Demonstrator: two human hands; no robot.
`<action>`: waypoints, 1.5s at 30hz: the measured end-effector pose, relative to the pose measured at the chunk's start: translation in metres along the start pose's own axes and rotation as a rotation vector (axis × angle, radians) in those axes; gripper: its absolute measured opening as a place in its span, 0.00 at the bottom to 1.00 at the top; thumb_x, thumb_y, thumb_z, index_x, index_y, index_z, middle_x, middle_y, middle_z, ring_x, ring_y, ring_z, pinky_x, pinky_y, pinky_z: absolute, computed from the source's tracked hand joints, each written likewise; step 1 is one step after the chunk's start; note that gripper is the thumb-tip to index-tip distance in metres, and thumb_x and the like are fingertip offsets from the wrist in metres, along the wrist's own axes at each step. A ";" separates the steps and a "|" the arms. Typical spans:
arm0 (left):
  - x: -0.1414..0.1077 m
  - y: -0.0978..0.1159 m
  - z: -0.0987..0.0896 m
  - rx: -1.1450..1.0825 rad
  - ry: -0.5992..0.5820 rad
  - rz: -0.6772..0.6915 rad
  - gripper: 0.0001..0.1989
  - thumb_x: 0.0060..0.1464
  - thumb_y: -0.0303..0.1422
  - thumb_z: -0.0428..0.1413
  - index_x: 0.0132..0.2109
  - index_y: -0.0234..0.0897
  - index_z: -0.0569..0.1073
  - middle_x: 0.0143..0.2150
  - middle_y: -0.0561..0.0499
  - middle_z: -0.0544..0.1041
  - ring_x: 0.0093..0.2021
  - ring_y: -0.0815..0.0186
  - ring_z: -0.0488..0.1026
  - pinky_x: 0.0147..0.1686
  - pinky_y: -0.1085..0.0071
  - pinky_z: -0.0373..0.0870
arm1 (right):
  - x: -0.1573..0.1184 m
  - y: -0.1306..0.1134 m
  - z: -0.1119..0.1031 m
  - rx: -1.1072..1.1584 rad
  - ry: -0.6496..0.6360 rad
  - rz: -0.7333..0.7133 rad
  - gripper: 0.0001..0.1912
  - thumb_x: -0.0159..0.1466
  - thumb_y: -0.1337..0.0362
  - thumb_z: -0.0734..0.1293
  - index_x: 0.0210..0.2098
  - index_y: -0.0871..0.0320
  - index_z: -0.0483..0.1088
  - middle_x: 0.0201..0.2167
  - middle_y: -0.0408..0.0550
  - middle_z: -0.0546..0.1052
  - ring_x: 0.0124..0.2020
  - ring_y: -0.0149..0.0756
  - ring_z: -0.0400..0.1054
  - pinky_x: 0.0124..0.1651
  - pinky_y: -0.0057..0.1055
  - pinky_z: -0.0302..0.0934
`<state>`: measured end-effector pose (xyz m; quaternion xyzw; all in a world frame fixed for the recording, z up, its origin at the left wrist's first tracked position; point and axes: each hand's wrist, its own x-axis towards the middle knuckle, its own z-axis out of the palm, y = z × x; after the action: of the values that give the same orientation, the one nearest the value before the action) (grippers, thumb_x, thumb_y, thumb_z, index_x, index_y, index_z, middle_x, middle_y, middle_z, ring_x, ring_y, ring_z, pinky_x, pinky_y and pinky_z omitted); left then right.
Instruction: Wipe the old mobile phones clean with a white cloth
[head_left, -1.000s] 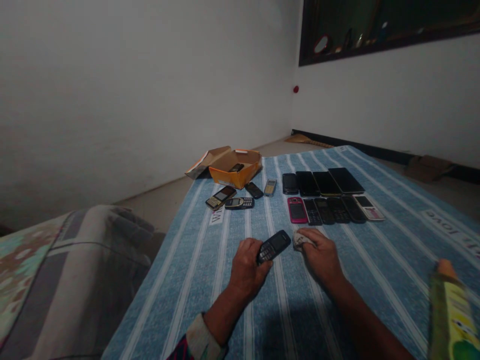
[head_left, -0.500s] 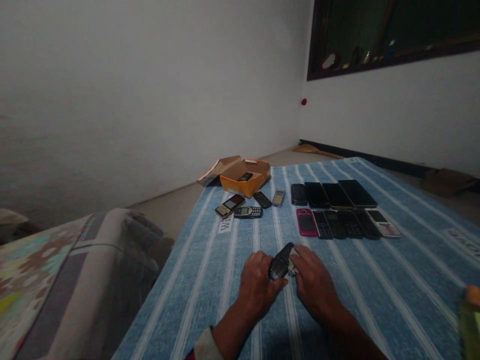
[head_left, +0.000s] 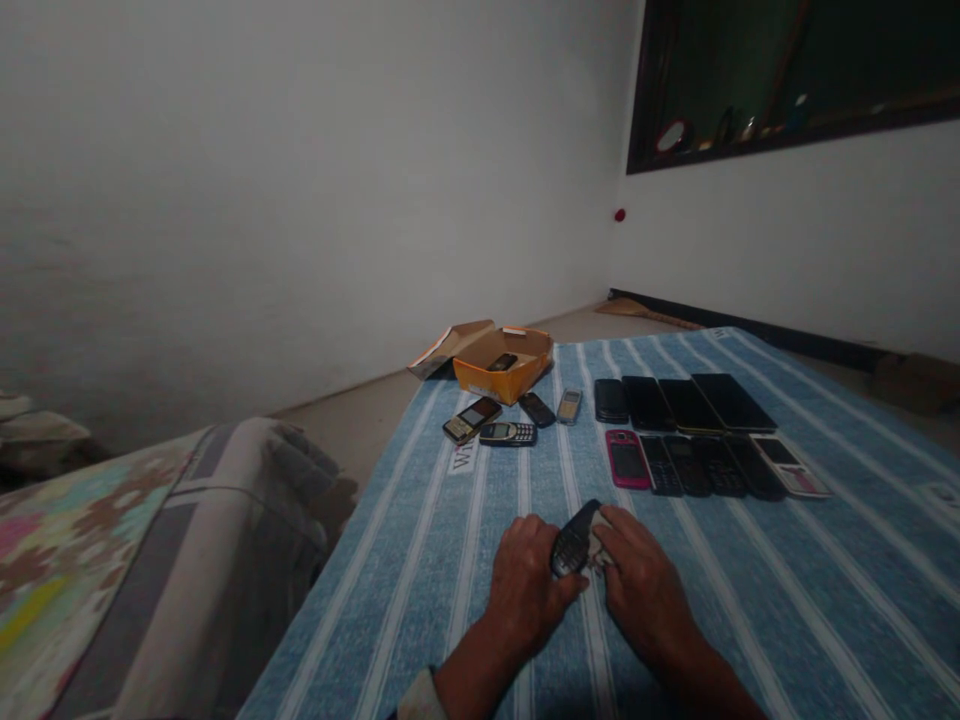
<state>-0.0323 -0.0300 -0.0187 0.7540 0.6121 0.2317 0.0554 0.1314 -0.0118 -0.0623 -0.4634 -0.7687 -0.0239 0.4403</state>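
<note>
Beside the right grip (head_left: pixel 643 580), striped cloth (head_left: pixel 817 610) leaves passing room at lower right; phone rows (head_left: pixel 720 467) block right of centre, an orange box (head_left: pixel 491 384) near centre.

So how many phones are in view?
16: one phone in the left hand, one in the orange box, four near it, rows of four and six at right. The box may hide more.

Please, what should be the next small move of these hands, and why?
Probably rub the pale wad along the held dark phone: the right hand holds it against the phone's side, while the left hand grips the phone.
</note>
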 end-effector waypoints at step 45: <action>0.002 -0.004 -0.002 -0.020 -0.049 0.062 0.12 0.51 0.39 0.60 0.37 0.34 0.72 0.36 0.47 0.72 0.38 0.58 0.68 0.40 0.61 0.67 | -0.001 -0.017 0.002 0.148 -0.094 -0.171 0.29 0.59 0.80 0.54 0.57 0.60 0.66 0.53 0.57 0.74 0.56 0.44 0.68 0.57 0.45 0.66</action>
<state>-0.0365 -0.0279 -0.0176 0.7775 0.5845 0.2210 0.0708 0.1175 -0.0217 -0.0577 -0.3630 -0.8249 0.0173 0.4331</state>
